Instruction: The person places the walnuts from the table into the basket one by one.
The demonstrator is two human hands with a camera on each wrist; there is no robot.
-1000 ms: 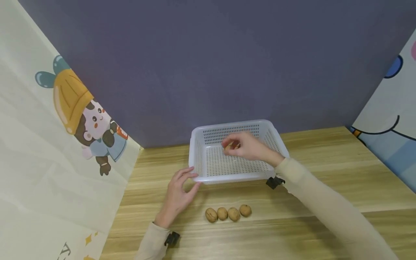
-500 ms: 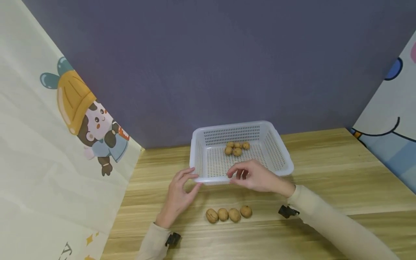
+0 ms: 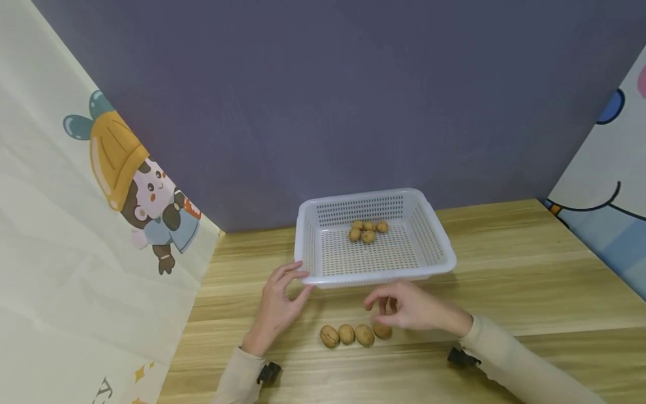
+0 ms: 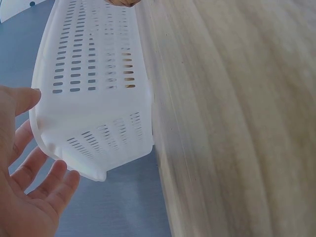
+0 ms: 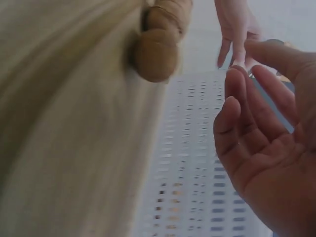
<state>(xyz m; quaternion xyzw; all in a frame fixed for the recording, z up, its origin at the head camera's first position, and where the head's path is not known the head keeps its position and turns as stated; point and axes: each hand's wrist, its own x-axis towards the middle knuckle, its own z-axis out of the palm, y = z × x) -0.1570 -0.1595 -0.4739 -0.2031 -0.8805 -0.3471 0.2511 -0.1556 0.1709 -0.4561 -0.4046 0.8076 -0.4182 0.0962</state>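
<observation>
Four walnuts [image 3: 363, 335], right fingers [image 3: 382, 292] now nearer.

The head view looks forward and down from above; both nearer wrist views share its white basket [image 3: 348, 278].

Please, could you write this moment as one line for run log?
left hand: touching basket, near-left corner | right hand: empty, near right-end walnut | inside basket: five walnuts | on table: four, in row

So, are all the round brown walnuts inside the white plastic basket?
No, four round brown walnuts lie on the wood-grain table in front of the white plastic basket.
</observation>
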